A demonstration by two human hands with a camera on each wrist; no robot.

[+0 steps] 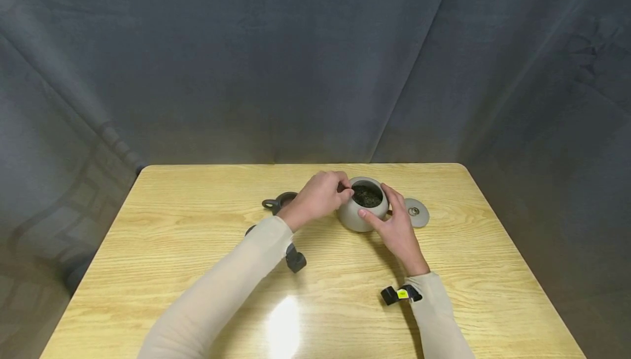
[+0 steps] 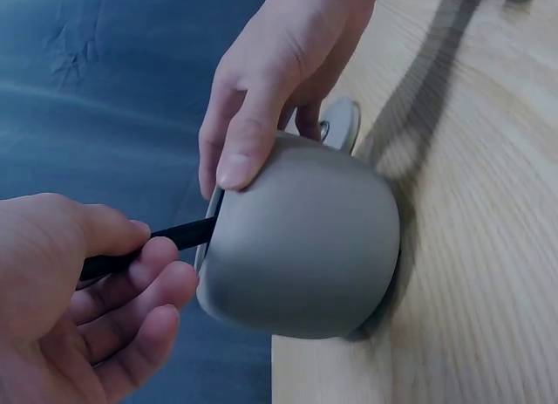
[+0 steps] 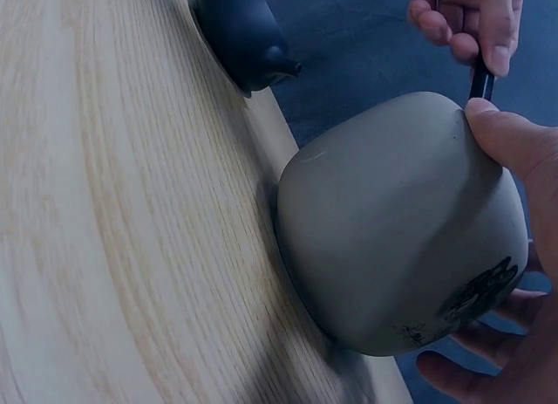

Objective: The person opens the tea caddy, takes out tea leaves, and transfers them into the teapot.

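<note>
A grey rounded jar stands on the table, its mouth showing dark dried leaves that look like tea. My left hand pinches a slim black stick-like tool between thumb and fingers. The tool's far end goes into the jar's mouth and is hidden there. With thumb and fingers spread round the rim and side, my right hand holds the jar. A dark painted mark shows on the jar's side in the right wrist view.
Just right of the jar lies its grey lid with a ring-like knob. A dark vessel with a loop handle is partly behind my left hand. The right wrist view shows a dark pot with a short spout. A grey-blue curtain hangs behind the table.
</note>
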